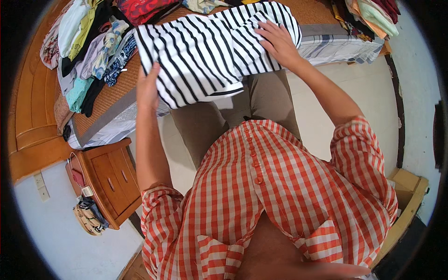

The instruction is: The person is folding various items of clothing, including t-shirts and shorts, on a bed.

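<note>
A white garment with black stripes [196, 59] is spread in front of me, partly on the near edge of the bed and partly above my knees. My left hand [148, 87] grips its left edge, thumb on top and the other fingers hidden behind the cloth. Flat on the right part, where the fabric overlaps in a layer with slanting stripes, rests my right hand [278, 45] with its fingers somewhat apart. A black-trimmed hem or cuff [227, 91] shows at the lower edge.
A brown woven mat [101, 113] covers the bed. Heaped clothes [94, 52] lie on its left, a red patterned cloth [145, 12] at the back, and more clothes [371, 15] at the far right. A wooden nightstand [112, 178] stands left; a cardboard box [402, 196] is at right.
</note>
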The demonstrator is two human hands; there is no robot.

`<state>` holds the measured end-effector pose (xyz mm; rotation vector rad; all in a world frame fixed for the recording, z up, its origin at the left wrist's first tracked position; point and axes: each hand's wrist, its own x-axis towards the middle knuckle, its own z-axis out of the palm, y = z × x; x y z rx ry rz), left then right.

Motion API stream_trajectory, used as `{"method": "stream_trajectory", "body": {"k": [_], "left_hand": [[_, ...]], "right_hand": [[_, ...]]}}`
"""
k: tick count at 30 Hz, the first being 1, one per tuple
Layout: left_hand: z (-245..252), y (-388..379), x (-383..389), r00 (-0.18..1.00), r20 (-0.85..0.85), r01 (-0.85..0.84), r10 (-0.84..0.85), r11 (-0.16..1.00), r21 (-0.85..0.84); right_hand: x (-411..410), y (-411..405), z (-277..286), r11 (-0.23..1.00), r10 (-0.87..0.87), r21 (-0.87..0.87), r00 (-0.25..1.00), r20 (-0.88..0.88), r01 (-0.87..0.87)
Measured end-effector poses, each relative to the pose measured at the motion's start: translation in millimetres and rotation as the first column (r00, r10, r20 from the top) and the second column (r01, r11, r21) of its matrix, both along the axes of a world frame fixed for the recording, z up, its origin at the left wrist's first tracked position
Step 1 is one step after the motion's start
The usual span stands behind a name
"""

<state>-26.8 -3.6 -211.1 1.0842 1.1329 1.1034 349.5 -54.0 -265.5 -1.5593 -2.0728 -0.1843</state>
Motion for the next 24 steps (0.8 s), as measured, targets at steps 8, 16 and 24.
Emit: {"method": "stream_trajectory", "body": {"k": [8,16,24], "left_hand": [[-56,11,-53,0.978,-0.174,-0.077,0.116,0.974,0.215],[-21,-11,19,0.513,-0.721,0.445,0.466,0.574,0.687],[-41,-15,42,0.395,-0.863,0.633,0.316,0.587,0.505]], "right_hand": [[-10,75,-2,0.996,-0.068,0.071,0.986,0.153,0.057],[-70,44,48,0.937,0.287,0.2,0.957,0.032,-0.287],[-122,61,6,0.971,0.24,-0.042,0.955,0.173,-0.236]]}}
